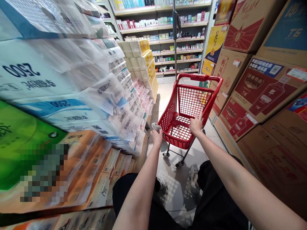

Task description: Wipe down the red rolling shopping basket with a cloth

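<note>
While the left hand (pixel 156 136) has its fingers bunched shut around a pale cloth (pixel 158 132), pressed right against the near left rim of the red cart (pixel 189 95), the right hand (pixel 196 124) sits on the cart's near right rim with fingers curled loosely over the edge, gripping it more than resting, as far as I can tell. So the cloth is at the cart's near left corner, partly hanging down outside the basket wall. The cart itself is empty and stands on the tiled floor (pixel 165 92), with the person's shoes (pixel 193 174) just behind its wheels (pixel 178 164). Left of the cart there's a tall stack of wrapped tissue packs (pixel 100 95); right of it, a wall of cardboard boxes (pixel 259 92); beyond it, shop shelves (pixel 168 28). Honestly the risk I see: the cart is on wheels, so a hard push with the cloth could roll it away or swing it into the boxes if the right hand's hold slackens. The dangling cloth end could also snag in the mesh.
</note>
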The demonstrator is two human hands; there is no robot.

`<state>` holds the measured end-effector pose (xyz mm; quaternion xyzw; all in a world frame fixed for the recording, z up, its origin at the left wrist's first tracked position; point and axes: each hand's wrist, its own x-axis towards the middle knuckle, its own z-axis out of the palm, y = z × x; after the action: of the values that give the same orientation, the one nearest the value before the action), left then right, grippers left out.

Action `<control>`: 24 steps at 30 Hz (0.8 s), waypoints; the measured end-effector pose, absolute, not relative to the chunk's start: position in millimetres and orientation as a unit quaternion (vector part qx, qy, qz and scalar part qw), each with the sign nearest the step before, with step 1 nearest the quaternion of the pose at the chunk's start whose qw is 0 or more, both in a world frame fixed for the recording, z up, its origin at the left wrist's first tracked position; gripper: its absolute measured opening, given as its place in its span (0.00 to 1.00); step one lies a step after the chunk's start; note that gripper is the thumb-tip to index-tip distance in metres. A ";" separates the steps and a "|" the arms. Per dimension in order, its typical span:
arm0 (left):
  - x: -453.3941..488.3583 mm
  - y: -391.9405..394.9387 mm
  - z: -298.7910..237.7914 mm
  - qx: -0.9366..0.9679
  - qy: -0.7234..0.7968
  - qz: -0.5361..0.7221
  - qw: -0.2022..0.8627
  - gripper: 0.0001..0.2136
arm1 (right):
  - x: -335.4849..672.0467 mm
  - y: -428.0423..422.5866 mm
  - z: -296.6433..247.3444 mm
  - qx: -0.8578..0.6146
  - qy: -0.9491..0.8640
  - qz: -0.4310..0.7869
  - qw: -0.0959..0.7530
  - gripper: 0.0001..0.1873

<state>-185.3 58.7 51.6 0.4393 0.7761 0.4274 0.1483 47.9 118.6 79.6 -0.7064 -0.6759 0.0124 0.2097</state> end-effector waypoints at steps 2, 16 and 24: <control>-180.3 61.1 50.8 0.442 0.782 0.413 0.146 0.17 | 50.2 122.6 76.9 -0.696 -0.678 0.017 0.237 0.17; -178.7 15.9 3.7 0.332 0.762 0.472 0.292 0.10 | 30.1 101.7 73.5 -0.710 -0.672 0.003 0.211 0.20; -165.4 47.4 28.2 0.290 0.757 0.528 0.253 0.12 | 26.4 107.8 70.6 -0.716 -0.672 0.008 0.189 0.20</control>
<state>-165.4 47.4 28.2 0.2904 0.7569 0.5280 0.2531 26.4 107.8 70.6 -0.7156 -0.6725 0.0076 0.1890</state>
